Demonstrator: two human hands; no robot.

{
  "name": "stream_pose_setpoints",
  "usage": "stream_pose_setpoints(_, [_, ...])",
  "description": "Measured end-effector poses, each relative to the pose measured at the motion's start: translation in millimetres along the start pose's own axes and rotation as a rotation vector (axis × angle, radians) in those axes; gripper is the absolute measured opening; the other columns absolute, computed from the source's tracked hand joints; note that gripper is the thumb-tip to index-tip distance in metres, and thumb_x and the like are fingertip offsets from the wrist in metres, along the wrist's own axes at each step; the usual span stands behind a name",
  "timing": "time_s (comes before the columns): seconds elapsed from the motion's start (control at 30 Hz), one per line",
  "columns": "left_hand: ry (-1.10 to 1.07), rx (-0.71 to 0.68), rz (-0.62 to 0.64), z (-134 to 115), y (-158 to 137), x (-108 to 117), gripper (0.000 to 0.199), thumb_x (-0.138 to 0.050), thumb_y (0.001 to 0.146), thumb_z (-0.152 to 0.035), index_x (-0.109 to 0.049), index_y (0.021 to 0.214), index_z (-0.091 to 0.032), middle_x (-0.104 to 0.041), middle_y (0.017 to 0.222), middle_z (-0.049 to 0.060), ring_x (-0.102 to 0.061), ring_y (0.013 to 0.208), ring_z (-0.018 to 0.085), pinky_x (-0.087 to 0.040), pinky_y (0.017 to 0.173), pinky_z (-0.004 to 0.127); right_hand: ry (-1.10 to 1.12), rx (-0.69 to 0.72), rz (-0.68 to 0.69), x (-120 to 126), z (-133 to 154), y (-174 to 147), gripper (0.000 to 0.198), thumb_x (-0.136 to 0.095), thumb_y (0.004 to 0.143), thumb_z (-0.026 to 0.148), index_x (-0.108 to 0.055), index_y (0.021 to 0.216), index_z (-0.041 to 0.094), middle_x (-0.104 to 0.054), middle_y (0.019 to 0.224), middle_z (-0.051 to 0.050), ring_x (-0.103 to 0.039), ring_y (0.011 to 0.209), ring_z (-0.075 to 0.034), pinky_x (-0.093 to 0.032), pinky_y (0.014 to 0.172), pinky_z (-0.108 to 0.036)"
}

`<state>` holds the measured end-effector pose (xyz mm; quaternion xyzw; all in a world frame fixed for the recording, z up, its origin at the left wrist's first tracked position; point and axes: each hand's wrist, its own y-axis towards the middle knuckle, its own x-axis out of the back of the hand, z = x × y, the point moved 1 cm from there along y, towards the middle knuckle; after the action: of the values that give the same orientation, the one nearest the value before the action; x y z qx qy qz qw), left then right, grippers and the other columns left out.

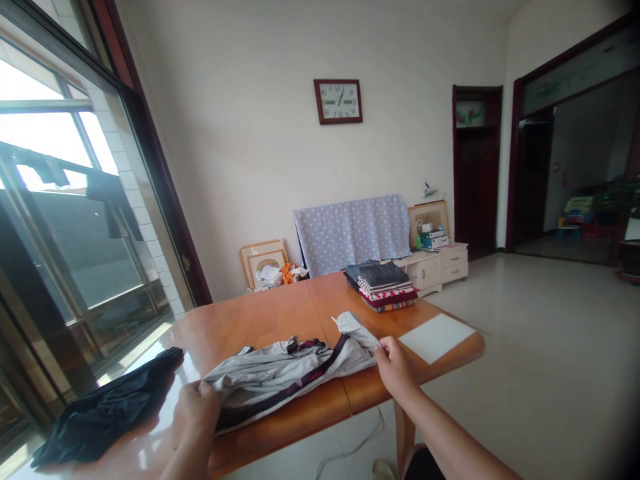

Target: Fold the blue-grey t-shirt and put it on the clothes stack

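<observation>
A light grey garment [280, 367] with a dark stripe along its side lies stretched and rumpled across the wooden table [260, 319]. Its left end is pinched in my left hand [197, 407], near the table's front edge. My right hand [395, 363] grips the other end between thumb and fingers, close to the front right. Which kind of garment it is, I cannot tell. To the left of my left hand lies a crumpled dark garment [110, 407].
A stack of folded clothes [387, 287] stands at the table's far right. A white sheet [437, 337] lies on the right corner. Behind are a cloth-draped object [353, 230] and a white cabinet [430, 270]. A cord [350, 447] hangs below the table's front edge.
</observation>
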<state>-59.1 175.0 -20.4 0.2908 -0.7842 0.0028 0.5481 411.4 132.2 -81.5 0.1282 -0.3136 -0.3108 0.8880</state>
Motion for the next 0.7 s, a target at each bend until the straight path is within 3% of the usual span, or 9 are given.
stream_pose_setpoints(0.13, [-0.104,0.081,0.035,-9,-13,7,0.046,-0.039,0.092,-0.046,-0.067,0.117,-0.018,-0.072,0.112,0.018,-0.07,0.098,0.034,-0.053,0.079,0.041,0.008,-0.031,-0.082,3,-4,7,0.018,-0.049,0.086,0.035,-0.059,0.094,0.023,-0.07,0.09,-0.005,-0.064,0.082,-0.024,-0.044,0.07,-0.032])
stream_pose_setpoints(0.3, [-0.07,-0.071,-0.233,-51,-41,10,0.051,-0.037,0.096,-0.051,-0.055,0.136,-0.025,-0.055,0.144,0.015,-0.05,0.131,0.038,-0.04,0.105,0.056,-0.037,0.163,-0.193,6,22,2,0.047,-0.05,0.081,0.024,-0.057,0.127,0.018,-0.065,0.126,-0.014,-0.059,0.117,-0.03,-0.047,0.097,-0.042])
stream_pose_setpoints(0.37, [-0.083,-0.21,-0.237,-65,-49,5,0.051,-0.037,0.097,-0.052,-0.054,0.137,-0.027,-0.054,0.147,0.011,-0.047,0.135,0.035,-0.036,0.111,0.054,-0.046,0.278,-0.096,3,42,-5,0.046,-0.049,0.084,0.022,-0.058,0.129,0.019,-0.066,0.127,-0.013,-0.059,0.119,-0.029,-0.045,0.101,-0.042])
stream_pose_setpoints(0.47, [-0.067,-0.371,-0.123,-74,-56,-9,0.054,-0.04,0.096,-0.058,-0.053,0.139,-0.028,-0.053,0.149,0.008,-0.045,0.138,0.033,-0.033,0.113,0.053,-0.057,0.414,0.138,-5,68,-20,0.043,-0.049,0.09,0.027,-0.06,0.132,0.021,-0.067,0.128,-0.01,-0.059,0.121,-0.027,-0.042,0.107,-0.041])
stream_pose_setpoints(0.6, [-0.02,-0.368,0.034,-65,-56,-30,0.061,-0.044,0.091,-0.063,-0.058,0.135,-0.023,-0.056,0.147,0.012,-0.046,0.139,0.036,-0.032,0.114,0.052,-0.182,0.388,0.378,-19,75,-37,0.053,-0.057,0.09,0.038,-0.057,0.14,0.023,-0.058,0.146,-0.011,-0.046,0.14,-0.031,-0.031,0.117,-0.047])
stream_pose_setpoints(0.7, [-0.007,-0.344,0.058,-60,-54,-35,0.061,-0.042,0.092,-0.062,-0.059,0.135,-0.021,-0.058,0.145,0.013,-0.047,0.138,0.035,-0.032,0.114,0.05,-0.247,0.347,0.466,-22,66,-40,0.048,-0.056,0.091,0.039,-0.062,0.135,0.024,-0.055,0.15,-0.01,-0.042,0.144,-0.032,-0.026,0.12,-0.049])
